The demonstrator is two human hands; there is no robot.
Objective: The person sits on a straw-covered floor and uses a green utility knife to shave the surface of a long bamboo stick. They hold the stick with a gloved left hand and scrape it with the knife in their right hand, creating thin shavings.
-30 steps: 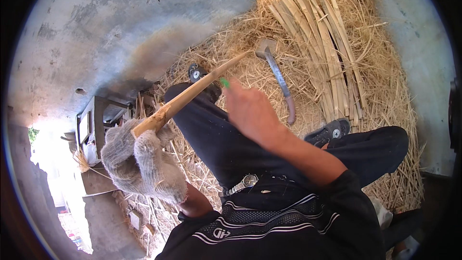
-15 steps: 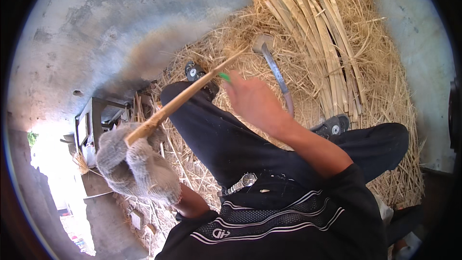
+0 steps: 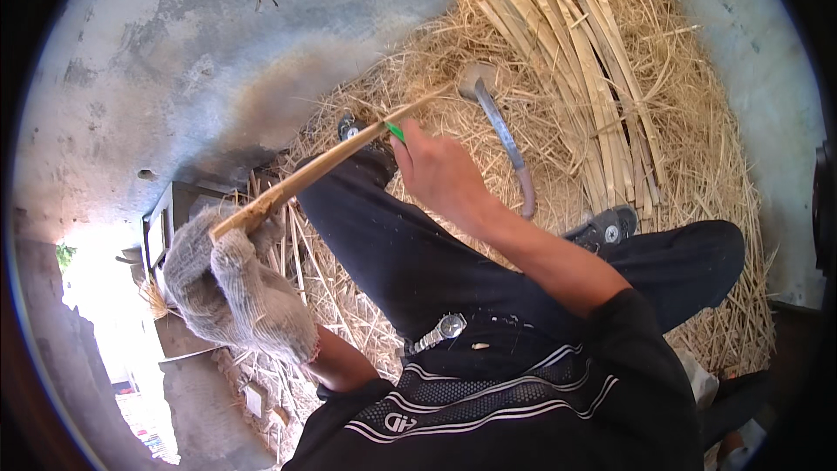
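Fingers curled tight, our gloved left hand (image 3: 240, 288) at eight o'clock clasps a wooden strip (image 3: 318, 167) slanting through ten, a small green tool (image 3: 395, 131) at its edge pinched in our bare right hand's (image 3: 440, 170) closed fingers near twelve.

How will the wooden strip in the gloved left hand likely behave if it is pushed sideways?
The wooden strip is probably fairly stiff, extending nearly straight beyond the left hand. Its narrower far end may flex more.
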